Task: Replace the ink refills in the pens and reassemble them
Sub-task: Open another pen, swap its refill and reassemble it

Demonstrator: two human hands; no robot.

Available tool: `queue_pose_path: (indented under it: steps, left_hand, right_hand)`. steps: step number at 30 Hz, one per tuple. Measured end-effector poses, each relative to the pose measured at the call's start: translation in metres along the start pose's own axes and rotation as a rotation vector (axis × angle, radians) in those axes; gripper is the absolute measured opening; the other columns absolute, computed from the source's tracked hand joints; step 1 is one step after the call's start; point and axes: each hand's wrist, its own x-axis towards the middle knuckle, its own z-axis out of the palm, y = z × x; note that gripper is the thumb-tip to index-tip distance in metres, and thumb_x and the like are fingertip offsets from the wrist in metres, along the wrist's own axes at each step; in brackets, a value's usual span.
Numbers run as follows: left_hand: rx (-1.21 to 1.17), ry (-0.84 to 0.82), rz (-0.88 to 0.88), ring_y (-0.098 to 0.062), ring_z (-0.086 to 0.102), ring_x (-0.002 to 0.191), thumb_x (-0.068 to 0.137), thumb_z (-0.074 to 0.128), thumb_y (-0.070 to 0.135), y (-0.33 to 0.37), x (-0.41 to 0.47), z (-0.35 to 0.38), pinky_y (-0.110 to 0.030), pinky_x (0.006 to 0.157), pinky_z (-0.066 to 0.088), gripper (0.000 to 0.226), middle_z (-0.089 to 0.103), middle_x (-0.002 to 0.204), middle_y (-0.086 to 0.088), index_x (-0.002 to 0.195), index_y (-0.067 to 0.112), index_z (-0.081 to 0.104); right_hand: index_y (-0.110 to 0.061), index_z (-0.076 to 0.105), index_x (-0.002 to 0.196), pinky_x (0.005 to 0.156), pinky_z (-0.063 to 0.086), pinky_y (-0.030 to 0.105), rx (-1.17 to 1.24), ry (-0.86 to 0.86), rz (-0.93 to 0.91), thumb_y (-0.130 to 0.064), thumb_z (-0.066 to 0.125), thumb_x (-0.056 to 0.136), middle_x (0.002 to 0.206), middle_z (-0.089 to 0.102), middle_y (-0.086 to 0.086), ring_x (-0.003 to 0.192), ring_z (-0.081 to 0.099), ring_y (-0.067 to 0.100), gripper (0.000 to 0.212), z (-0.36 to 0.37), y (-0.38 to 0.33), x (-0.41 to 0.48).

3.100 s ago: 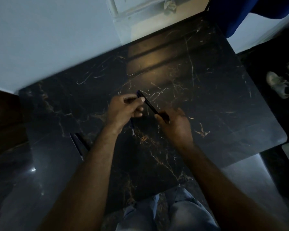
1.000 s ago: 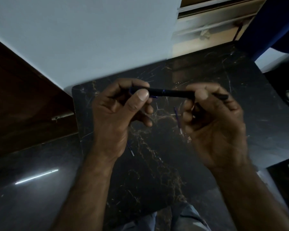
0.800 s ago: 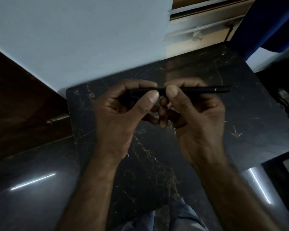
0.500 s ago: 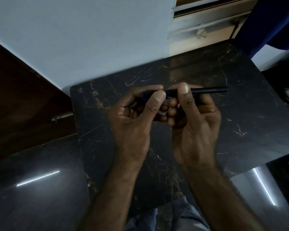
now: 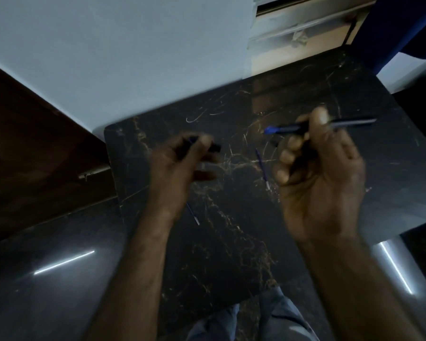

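My right hand (image 5: 320,173) grips a dark pen body (image 5: 349,123) held level above the table, its blue end (image 5: 272,129) pointing left. My left hand (image 5: 180,168), blurred by motion, is closed on a short dark pen cap (image 5: 213,147) that sticks out past the thumb. The two hands are well apart. A thin blue ink refill (image 5: 262,168) lies on the black marble table (image 5: 231,242) between the hands. Another refill (image 5: 193,217) lies beside my left wrist.
A pale wall meets the table's far edge. A wooden frame (image 5: 303,23) and blue cloth (image 5: 399,28) are at the far right. A dark wooden panel (image 5: 35,148) stands left. Glossy dark floor surrounds the table; my knees in jeans (image 5: 268,318) show below.
Both hands were together on one assembled pen. Now they have pulled apart: the left hand carries the cap to the left, the right hand keeps the body with its blue end bared.
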Motion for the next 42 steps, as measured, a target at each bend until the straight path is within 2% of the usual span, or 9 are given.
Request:
queue_pose_path:
  steps: [5, 9, 12, 15, 20, 25, 31, 38, 42]
  left_hand:
    - [0.680, -0.145, -0.408, -0.014, 0.070, 0.055, 0.105, 0.071, 0.018, -0.088, 0.032, -0.033, -0.019, 0.047, 0.056, 0.017, 0.074, 0.078, -0.011, 0.102, 0.001, 0.073]
    - [0.968, -0.182, -0.445, -0.013, 0.075, 0.063, 0.099, 0.079, 0.022, -0.119, 0.049, -0.036, -0.022, 0.049, 0.059, 0.010, 0.075, 0.082, -0.003, 0.100, 0.017, 0.070]
    - [1.112, -0.185, -0.390, -0.017, 0.078, 0.064, 0.096, 0.081, 0.028, -0.130, 0.057, -0.035, -0.037, 0.065, 0.068, 0.015, 0.076, 0.082, -0.001, 0.099, 0.019, 0.070]
    - [1.121, -0.173, -0.382, -0.027, 0.080, 0.086, 0.094, 0.083, 0.029, -0.138, 0.059, -0.034, -0.048, 0.083, 0.067, 0.023, 0.078, 0.099, -0.008, 0.109, 0.015, 0.073]
    - [1.071, -0.128, -0.354, -0.026, 0.078, 0.093, 0.091, 0.087, 0.028, -0.143, 0.060, -0.032, -0.048, 0.082, 0.068, 0.028, 0.077, 0.103, -0.006, 0.110, 0.017, 0.069]
    - [1.008, -0.063, -0.325, -0.014, 0.077, 0.064, 0.091, 0.089, 0.028, -0.145, 0.055, -0.034, -0.040, 0.057, 0.068, 0.025, 0.075, 0.082, 0.005, 0.100, 0.023, 0.066]
    - [0.932, -0.024, -0.331, -0.011, 0.074, 0.058, 0.088, 0.091, 0.028, -0.144, 0.051, -0.035, -0.030, 0.046, 0.062, 0.027, 0.072, 0.075, 0.007, 0.089, 0.027, 0.065]
    - [0.888, -0.028, -0.318, -0.001, 0.066, 0.048, 0.089, 0.091, 0.024, -0.147, 0.048, -0.036, -0.025, 0.042, 0.057, 0.030, 0.071, 0.072, 0.008, 0.081, 0.030, 0.062]
    - [0.946, -0.059, -0.306, -0.007, 0.072, 0.056, 0.088, 0.091, 0.029, -0.148, 0.047, -0.035, -0.032, 0.048, 0.064, 0.026, 0.071, 0.074, 0.009, 0.087, 0.027, 0.065]
  right_hand:
    - [-0.013, 0.070, 0.088, 0.042, 0.048, 0.025, 0.014, -0.033, 0.161, -0.024, 0.064, 0.096, 0.069, 0.063, 0.003, 0.056, 0.060, 0.013, 0.015, -0.014, 0.017, -0.023]
    - [-0.008, 0.068, 0.092, 0.043, 0.048, 0.026, -0.039, -0.030, 0.205, -0.022, 0.064, 0.096, 0.069, 0.063, 0.005, 0.056, 0.062, 0.015, 0.014, -0.028, 0.020, -0.027]
    - [-0.005, 0.066, 0.094, 0.042, 0.047, 0.026, -0.061, -0.023, 0.204, -0.021, 0.065, 0.094, 0.069, 0.063, 0.006, 0.055, 0.061, 0.015, 0.016, -0.031, 0.020, -0.026]
    - [-0.004, 0.065, 0.095, 0.042, 0.048, 0.026, -0.060, -0.028, 0.203, -0.020, 0.065, 0.093, 0.069, 0.063, 0.007, 0.055, 0.062, 0.015, 0.016, -0.032, 0.021, -0.027]
    - [-0.005, 0.066, 0.096, 0.042, 0.049, 0.026, -0.061, -0.023, 0.208, -0.019, 0.065, 0.092, 0.069, 0.063, 0.007, 0.055, 0.062, 0.015, 0.015, -0.035, 0.024, -0.029]
    - [-0.008, 0.069, 0.092, 0.042, 0.049, 0.026, -0.064, -0.019, 0.204, -0.018, 0.065, 0.093, 0.070, 0.064, 0.007, 0.055, 0.061, 0.016, 0.012, -0.036, 0.026, -0.028]
    - [-0.009, 0.069, 0.091, 0.041, 0.048, 0.026, -0.060, -0.023, 0.204, -0.018, 0.065, 0.092, 0.070, 0.064, 0.007, 0.054, 0.061, 0.015, 0.010, -0.034, 0.027, -0.024]
    - [-0.005, 0.065, 0.095, 0.040, 0.049, 0.025, -0.073, -0.028, 0.218, -0.019, 0.066, 0.090, 0.070, 0.064, 0.007, 0.054, 0.062, 0.015, 0.015, -0.030, 0.031, -0.023]
    - [-0.004, 0.064, 0.096, 0.041, 0.049, 0.025, -0.073, -0.027, 0.216, -0.019, 0.066, 0.091, 0.070, 0.064, 0.008, 0.054, 0.061, 0.016, 0.016, -0.030, 0.032, -0.022]
